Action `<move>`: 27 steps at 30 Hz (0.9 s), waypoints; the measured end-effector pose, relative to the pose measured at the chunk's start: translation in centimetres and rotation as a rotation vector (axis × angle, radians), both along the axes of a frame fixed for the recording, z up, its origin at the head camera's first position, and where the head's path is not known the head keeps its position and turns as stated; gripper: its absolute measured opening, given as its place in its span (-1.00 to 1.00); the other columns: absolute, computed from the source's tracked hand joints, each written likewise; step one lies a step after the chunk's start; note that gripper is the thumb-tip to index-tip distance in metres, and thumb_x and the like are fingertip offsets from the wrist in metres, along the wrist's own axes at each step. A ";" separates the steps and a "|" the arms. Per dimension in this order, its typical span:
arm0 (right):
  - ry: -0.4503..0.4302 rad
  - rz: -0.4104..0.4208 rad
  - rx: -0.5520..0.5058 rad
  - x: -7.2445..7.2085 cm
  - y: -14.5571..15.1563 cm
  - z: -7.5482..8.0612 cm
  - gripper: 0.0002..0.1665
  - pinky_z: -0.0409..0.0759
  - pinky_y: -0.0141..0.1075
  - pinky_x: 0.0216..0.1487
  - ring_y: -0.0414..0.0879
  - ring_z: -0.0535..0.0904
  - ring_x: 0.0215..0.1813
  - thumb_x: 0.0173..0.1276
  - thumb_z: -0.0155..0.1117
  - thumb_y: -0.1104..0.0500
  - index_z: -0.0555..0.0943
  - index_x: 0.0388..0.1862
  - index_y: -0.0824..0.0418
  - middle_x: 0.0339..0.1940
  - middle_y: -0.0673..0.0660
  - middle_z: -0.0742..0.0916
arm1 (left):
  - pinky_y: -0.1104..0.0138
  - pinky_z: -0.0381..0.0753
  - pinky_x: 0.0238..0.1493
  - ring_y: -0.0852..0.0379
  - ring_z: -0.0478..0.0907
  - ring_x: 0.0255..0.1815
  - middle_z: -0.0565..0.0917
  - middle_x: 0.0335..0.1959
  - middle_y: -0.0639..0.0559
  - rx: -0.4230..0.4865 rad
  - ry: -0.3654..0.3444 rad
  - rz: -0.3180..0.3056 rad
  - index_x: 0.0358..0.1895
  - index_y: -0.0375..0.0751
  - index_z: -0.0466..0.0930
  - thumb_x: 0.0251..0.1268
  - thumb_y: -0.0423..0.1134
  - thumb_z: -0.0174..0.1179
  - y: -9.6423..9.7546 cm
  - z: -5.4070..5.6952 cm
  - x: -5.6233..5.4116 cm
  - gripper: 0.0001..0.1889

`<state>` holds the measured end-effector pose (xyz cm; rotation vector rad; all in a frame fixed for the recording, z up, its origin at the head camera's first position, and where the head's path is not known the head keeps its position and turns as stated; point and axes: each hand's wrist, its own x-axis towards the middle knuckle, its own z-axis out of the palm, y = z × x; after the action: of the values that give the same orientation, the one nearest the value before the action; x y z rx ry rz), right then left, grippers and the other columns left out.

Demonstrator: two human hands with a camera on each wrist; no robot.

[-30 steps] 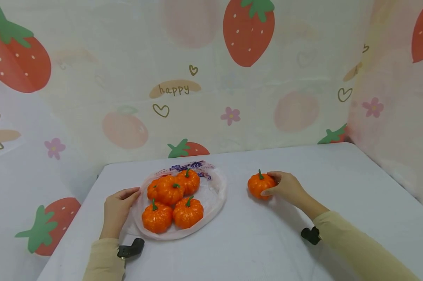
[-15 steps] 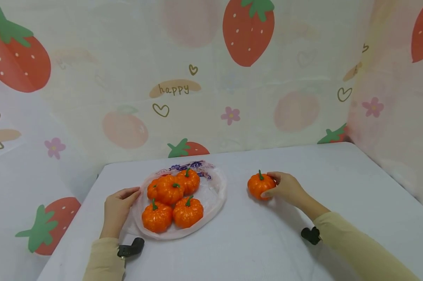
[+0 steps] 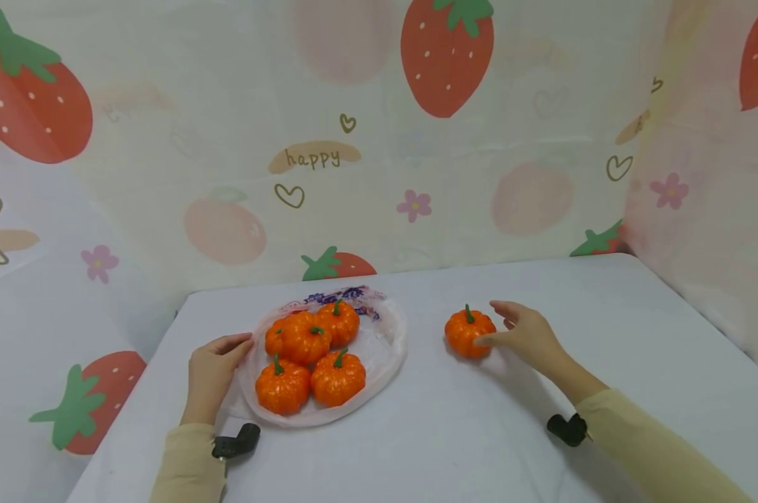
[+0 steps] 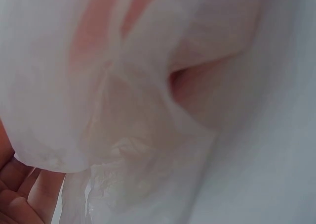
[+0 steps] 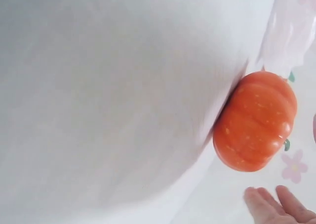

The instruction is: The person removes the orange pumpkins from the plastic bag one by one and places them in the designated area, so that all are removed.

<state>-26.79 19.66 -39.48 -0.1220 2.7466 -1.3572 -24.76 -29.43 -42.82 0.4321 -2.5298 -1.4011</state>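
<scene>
In the head view a small orange pumpkin (image 3: 467, 334) with a green stem stands upright on the white table. My right hand (image 3: 532, 342) is just to its right, fingers spread and holding nothing, the thumb overlapping the pumpkin's side. A gap shows between the fingers (image 5: 276, 206) and the pumpkin (image 5: 256, 122) in the right wrist view. On the left, a whitish plastic bag (image 3: 379, 356) lies wide open with several like pumpkins (image 3: 282, 388) inside. My left hand (image 3: 212, 370) pinches the bag's left edge. Close up, the thin plastic (image 4: 133, 130) fills much of the left wrist view.
The white-covered table (image 3: 441, 433) runs back to a fabric backdrop (image 3: 454, 161) printed with strawberries. Side panels of the same print stand left and right. A black wrist camera (image 3: 237, 441) sits at the left cuff, another (image 3: 567, 429) at the right.
My right hand has let go of the lone pumpkin, spreading its fingers and drawing back slightly to the right. The pumpkin stays in place. My left hand and the bag have not moved.
</scene>
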 end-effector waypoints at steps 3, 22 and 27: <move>0.041 0.001 -0.086 0.6 0.4 0.4 -0.03 0.42 -0.02 0.38 0.26 0.37 0.47 0.16 0.54 -0.01 0.34 0.47 0.27 0.48 0.33 0.44 | 0.80 0.39 -0.20 -0.01 0.54 0.20 0.67 0.18 -0.18 0.003 0.005 -0.006 0.17 -0.18 0.65 0.40 0.09 0.19 0.0 0.0 -0.1 -0.53; 0.132 0.086 -0.273 2.0 -3.0 1.3 -0.12 0.40 -0.15 0.40 0.11 0.37 0.49 0.12 0.57 0.11 0.42 0.42 0.19 0.45 0.18 0.50 | 0.79 0.39 -0.19 -0.03 0.53 0.22 0.66 0.19 -0.19 0.012 0.006 -0.010 0.18 -0.19 0.64 0.39 0.10 0.18 -0.1 -0.2 -0.1 -0.51; 0.113 0.086 -0.260 1.9 -4.3 1.0 -0.09 0.39 -0.07 0.44 0.15 0.39 0.48 0.07 0.61 0.02 0.45 0.41 0.09 0.43 0.14 0.53 | 0.78 0.39 -0.20 -0.03 0.55 0.19 0.67 0.16 -0.20 0.002 0.017 -0.009 0.15 -0.21 0.65 0.40 0.06 0.19 0.0 0.0 0.0 -0.53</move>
<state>-24.87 15.36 -38.47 -0.3377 2.6016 -1.7255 -24.73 -29.44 -42.79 0.4075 -2.5200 -1.4052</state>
